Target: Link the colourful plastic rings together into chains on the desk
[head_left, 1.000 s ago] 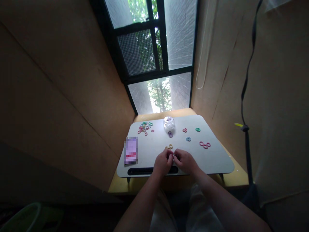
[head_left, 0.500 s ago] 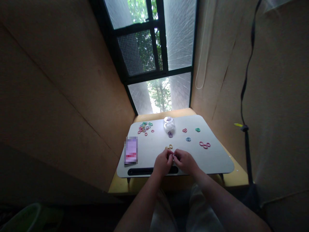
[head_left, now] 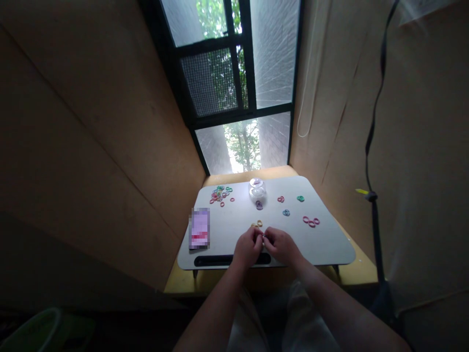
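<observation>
My left hand point(head_left: 249, 246) and my right hand point(head_left: 280, 244) meet over the near middle of a white lap table point(head_left: 234, 225). Their fingertips are pinched together around something tiny, with a hint of pink and white; its kind is hidden by the fingers. Just beyond the fingertips lie yellow rings point(head_left: 260, 223), small and like hair ties, partly covered by my left hand. Farther off, purple rings point(head_left: 259, 205) lie in front of a clear round jar point(head_left: 257, 189). Blue rings point(head_left: 286, 212), red rings point(head_left: 280, 199), green rings point(head_left: 300, 198) and pink rings point(head_left: 311, 223) lie in separate groups to the right.
A mixed pile of coloured rings point(head_left: 220, 194) is at the far left of the table. Nearer sits a phone point(head_left: 200, 229) with a blurred screen. A dark slot point(head_left: 214, 260) runs along the front edge. Walls flank both sides, and a black strap point(head_left: 373, 146) hangs at right.
Both hands stay pinched together in nearly the same place, with only slight finger movement. The view has shifted very slightly; the rings and jar keep their places on the table.
</observation>
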Demonstrator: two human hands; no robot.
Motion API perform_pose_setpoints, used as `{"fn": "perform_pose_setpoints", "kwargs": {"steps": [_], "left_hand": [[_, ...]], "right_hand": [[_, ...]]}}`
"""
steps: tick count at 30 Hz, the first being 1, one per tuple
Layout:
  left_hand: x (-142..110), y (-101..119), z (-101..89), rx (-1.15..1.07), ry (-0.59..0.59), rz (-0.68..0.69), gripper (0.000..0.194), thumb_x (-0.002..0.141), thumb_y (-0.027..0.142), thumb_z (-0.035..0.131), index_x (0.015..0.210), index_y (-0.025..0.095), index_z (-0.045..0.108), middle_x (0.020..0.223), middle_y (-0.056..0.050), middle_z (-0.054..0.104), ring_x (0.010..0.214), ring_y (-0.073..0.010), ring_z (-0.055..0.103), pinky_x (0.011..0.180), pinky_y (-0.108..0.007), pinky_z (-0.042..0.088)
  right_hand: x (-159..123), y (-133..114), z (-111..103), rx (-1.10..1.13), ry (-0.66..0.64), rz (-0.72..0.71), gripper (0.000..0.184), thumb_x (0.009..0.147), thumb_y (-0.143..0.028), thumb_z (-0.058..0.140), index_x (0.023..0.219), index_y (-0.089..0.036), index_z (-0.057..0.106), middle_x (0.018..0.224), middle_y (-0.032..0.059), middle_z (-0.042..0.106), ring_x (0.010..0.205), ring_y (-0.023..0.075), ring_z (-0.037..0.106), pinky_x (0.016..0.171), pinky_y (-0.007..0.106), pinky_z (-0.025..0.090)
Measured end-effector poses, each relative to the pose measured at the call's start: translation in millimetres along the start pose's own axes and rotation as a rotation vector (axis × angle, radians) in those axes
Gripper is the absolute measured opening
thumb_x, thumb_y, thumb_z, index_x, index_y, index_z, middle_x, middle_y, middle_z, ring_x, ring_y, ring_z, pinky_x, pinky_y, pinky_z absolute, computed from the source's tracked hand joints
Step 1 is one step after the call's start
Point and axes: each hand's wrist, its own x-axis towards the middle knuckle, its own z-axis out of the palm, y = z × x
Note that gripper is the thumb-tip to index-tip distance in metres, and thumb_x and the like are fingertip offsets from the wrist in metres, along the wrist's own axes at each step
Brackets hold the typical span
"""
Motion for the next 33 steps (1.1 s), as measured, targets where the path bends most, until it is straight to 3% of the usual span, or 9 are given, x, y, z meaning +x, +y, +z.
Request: {"fn": "perform_pose_setpoints", "kwargs": {"steps": [33], "left_hand": [[-0.7,0.4,-0.8,-0.031,0.000,-0.021,0.015,0.091,0.031,0.048,0.084,0.021,0.056,0.071,0.003,0.060,0.066,-0.0141,0.055,0.063,-0.024,0.038]], "right_hand": [[-0.6,2.3,2.9,0.000,0.015,0.003,0.019,0.086,-0.027,0.050,0.068,-0.021,0.050,0.063,-0.0017,0.056,0.057,0.0129,0.048,0.057,0.024,0.032]]}}
